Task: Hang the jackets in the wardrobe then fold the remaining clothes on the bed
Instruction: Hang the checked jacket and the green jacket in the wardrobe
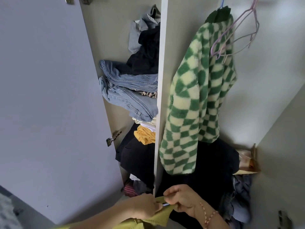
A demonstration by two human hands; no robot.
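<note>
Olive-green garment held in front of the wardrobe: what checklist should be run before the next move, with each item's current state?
1. Left hand grip on the olive-green garment: ok, the fingers pinch the fabric.
2. Right hand grip on the same garment: ok, it pinches the fabric edge.
3. Hanger seated inside the garment: cannot tell, only a thin blue sliver shows between the hands.
4. Hanging room beside the checkered jacket: ok, only empty pink hangers hang to its right.
5. Wardrobe door open: ok.
6. Rail within view: not ok, it lies above the picture.
</note>
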